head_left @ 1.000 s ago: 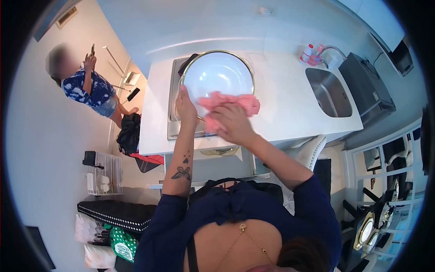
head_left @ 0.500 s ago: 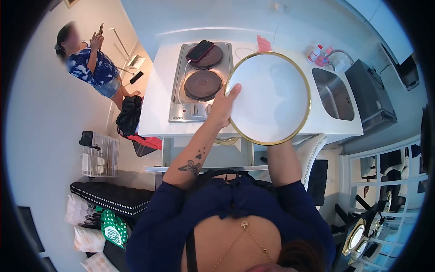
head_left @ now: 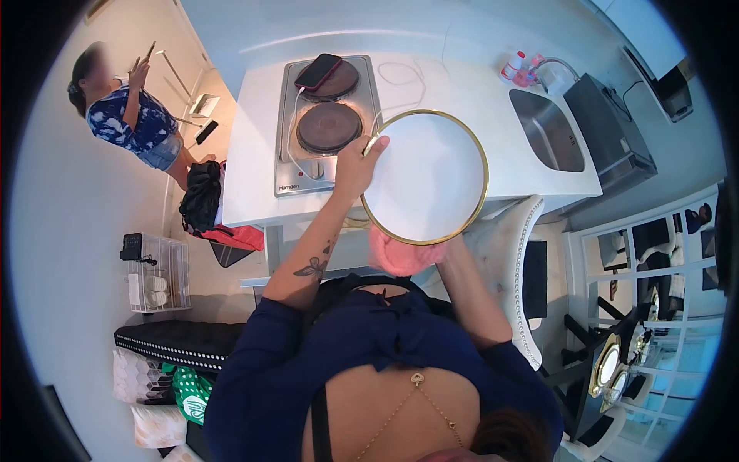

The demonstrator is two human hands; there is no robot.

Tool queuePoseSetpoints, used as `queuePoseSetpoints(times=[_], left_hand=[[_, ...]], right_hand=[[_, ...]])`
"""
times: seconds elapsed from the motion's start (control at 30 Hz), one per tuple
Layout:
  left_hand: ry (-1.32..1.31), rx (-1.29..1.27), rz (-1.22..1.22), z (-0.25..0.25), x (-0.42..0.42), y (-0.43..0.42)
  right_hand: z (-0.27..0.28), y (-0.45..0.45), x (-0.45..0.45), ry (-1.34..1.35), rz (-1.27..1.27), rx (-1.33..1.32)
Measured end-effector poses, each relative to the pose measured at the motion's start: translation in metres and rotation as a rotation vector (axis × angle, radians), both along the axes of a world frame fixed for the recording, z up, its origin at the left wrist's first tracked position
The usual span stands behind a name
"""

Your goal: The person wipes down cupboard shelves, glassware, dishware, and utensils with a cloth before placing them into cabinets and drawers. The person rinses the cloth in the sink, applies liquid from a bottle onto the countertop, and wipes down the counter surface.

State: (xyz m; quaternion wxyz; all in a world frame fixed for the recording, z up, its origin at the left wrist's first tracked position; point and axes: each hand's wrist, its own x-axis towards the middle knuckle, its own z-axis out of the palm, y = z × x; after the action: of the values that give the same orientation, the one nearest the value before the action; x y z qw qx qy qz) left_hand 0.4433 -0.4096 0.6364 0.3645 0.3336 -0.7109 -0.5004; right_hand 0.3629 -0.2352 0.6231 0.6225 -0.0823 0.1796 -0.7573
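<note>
Left hand (head_left: 357, 166) clasped on the edge of the gold-rimmed white plate (head_left: 426, 179), thumb (head_left: 378, 148) over its face, I hold it to the right of the two-burner hotplate (head_left: 285, 173) and nearer to me. Pink cloth (head_left: 402, 256) bunches at the plate's lower edge, closer to me than the hotplate; my right hand is hidden there, so I cannot tell its grip. A phone (head_left: 317, 73) lies on the hotplate's far end.

The dish (head_left: 426, 177) is white, rimmed in gold, and the cloth (head_left: 402, 254) pink.
</note>
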Motion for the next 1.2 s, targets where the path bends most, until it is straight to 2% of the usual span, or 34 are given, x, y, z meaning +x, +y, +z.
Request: queuePoseSetpoints(times=[0.07,0.1,0.17,0.2,0.27,0.3,0.37,0.4,0.43,0.47,0.5,0.57,0.63,0.67,0.73,0.77,0.83,1.07,1.2], left_hand=[[-0.031,-0.035,-0.029,-0.003,0.009,-0.001],[-0.067,-0.046,-0.036,-0.01,0.013,-0.001],[-0.104,-0.044,-0.038,-0.024,0.02,0.005],[-0.088,-0.036,-0.047,-0.032,0.023,0.016],[-0.071,0.033,-0.106,-0.047,0.034,0.032],[-0.082,0.053,-0.09,-0.057,0.04,0.039],[-0.163,0.165,-0.307,-0.075,0.059,0.056],[-0.248,0.598,-0.592,-0.041,0.078,0.06],[-0.238,0.612,-0.569,-0.06,0.095,0.059],[-0.395,0.367,-0.541,-0.094,0.114,0.059],[-0.548,0.108,-0.508,-0.12,0.132,0.055],[-0.99,-0.11,-0.438,-0.146,0.172,0.055],[-1.195,-0.094,-0.377,-0.143,0.199,0.064],[-1.193,-0.08,-0.363,-0.149,0.208,0.07],[-1.147,-0.305,-0.217,-0.172,0.217,0.078],[-1.155,-0.295,-0.204,-0.183,0.217,0.082],[-0.991,-0.49,0.053,-0.193,0.216,0.086],[-0.961,-0.465,0.051,-0.186,0.225,0.11],[-0.954,-0.444,0.046,-0.183,0.241,0.14]], right_hand=[[-0.009,0.024,0.008,0.749,-0.572,-0.047],[0.002,0.031,0.013,0.749,-0.567,-0.035],[0.038,0.043,0.02,0.02,-0.346,0.057],[0.024,0.052,0.017,0.013,-0.34,0.076],[-0.014,0.072,0.002,0.494,-0.234,0.417],[-0.017,0.081,-0.001,0.488,-0.21,0.432],[-0.023,0.095,-0.003,0.321,-0.263,0.561],[-0.023,0.099,-0.001,0.325,-0.237,0.571],[-0.021,0.103,0.0,0.395,-0.318,0.599],[-0.02,0.109,0.0,0.464,-0.403,0.625],[-0.023,0.114,-0.004,0.471,-0.385,0.621],[-0.039,0.13,-0.019,0.389,-0.333,0.696],[-0.062,0.138,-0.042,0.354,-0.293,0.725],[-0.067,0.14,-0.05,0.35,-0.263,0.734],[-0.063,0.129,-0.056,0.35,-0.214,0.731],[-0.058,0.125,-0.054,0.386,-0.216,0.733],[-0.057,0.115,-0.052,0.416,-0.21,0.731],[-0.076,0.11,-0.053,0.339,-0.102,0.727],[-0.111,0.12,-0.057,0.356,-0.039,0.756]])
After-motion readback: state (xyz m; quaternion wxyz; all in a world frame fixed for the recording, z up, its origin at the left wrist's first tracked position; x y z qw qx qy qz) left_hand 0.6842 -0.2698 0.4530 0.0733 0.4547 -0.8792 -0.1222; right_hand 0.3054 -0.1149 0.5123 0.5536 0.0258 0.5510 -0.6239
